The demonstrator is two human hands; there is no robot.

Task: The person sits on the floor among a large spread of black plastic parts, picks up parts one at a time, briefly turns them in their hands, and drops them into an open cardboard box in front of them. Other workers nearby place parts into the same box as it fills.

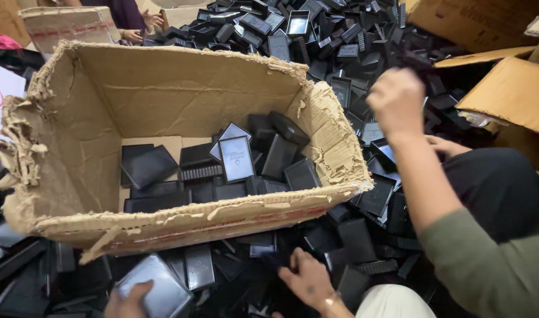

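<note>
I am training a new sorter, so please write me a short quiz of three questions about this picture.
1. True or false: the cardboard box is filled to its rim with black plastic parts.
2. What does the person's left hand touch? A) a glossy black tray; B) a red cloth; C) a white bag.
3. Which colour is the sleeve behind the co-worker's raised hand?

Key: 1 false, only the bottom is covered; 2 A; 3 green.

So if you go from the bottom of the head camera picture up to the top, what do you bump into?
Shiny flat black plastic tray under a hand at the bottom edge → torn brown cardboard box holding black plastic pieces → big heap of black plastic trays → another person's hands at the far edge.
</note>
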